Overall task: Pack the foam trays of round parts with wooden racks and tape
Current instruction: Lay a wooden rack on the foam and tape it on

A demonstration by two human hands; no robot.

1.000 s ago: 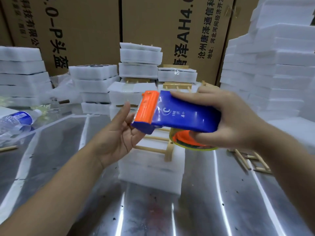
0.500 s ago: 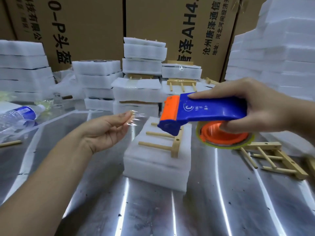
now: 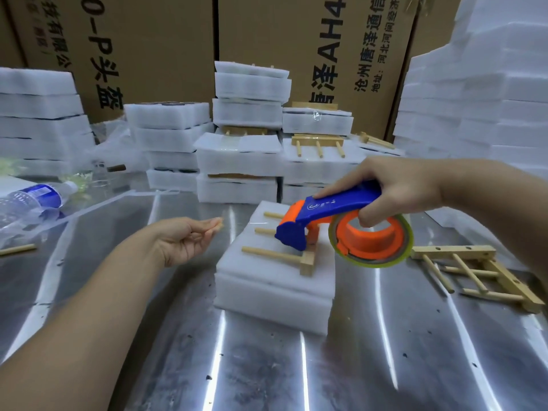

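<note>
Head view: left hand [image 3: 186, 241] fingers [image 3: 214, 226] pinch a faint clear tape end [image 3: 223, 224], just left of the foam tray stack [image 3: 272, 295] on the worktop [image 3: 267, 369]. Right hand [image 3: 400, 191] grips the tape dispenser [image 3: 326, 213] above the wooden rack [image 3: 307, 259]; strip would run left-right across it.
</note>
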